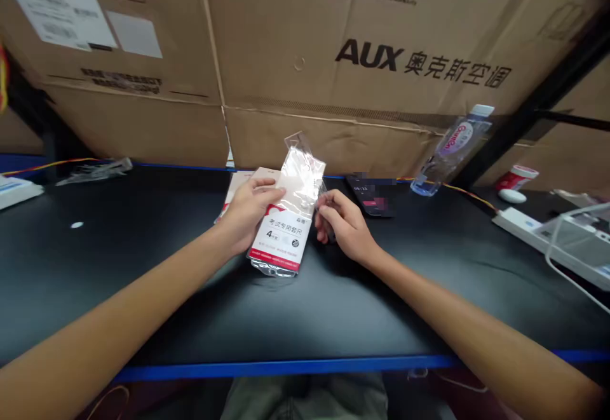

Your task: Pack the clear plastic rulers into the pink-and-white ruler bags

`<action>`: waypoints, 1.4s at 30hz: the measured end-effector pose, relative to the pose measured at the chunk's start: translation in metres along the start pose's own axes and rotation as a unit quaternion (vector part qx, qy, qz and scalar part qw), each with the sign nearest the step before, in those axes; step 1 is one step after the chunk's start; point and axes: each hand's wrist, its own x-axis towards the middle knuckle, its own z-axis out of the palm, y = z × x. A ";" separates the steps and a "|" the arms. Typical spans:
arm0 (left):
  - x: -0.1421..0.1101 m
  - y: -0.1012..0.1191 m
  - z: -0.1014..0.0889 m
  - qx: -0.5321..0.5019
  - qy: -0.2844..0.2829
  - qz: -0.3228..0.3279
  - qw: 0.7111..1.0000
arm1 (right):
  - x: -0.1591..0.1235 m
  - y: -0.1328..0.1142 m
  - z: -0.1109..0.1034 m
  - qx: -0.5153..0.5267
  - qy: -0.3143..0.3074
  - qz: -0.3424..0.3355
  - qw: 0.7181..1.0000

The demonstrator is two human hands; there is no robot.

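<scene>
My left hand [248, 213] is closed around the left edge of a ruler set package [286, 236], its thumb lying on the front. The package is a clear plastic sleeve with a white and red printed card, tilted with its top leaning right. A clear piece sticks out at its upper end. My right hand [345, 223] is beside the package's right edge, fingers curled and pinched. Something clear shows at those fingertips; whether it is the sleeve's edge or a separate piece I cannot tell. Similar packages [235, 185] lie behind my left hand, partly hidden.
A phone [372, 197] lies behind my right hand. Farther right are a leaning water bottle [450, 150], a red and white container [517, 177], a power strip [528, 226] and a clear bin [579, 242]. Large cardboard boxes [305, 70] wall off the black table's [157, 305] back.
</scene>
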 end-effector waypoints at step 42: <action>-0.003 -0.012 -0.003 -0.103 -0.054 0.001 0.993 | -0.009 -0.023 0.011 0.082 0.040 0.100 0.991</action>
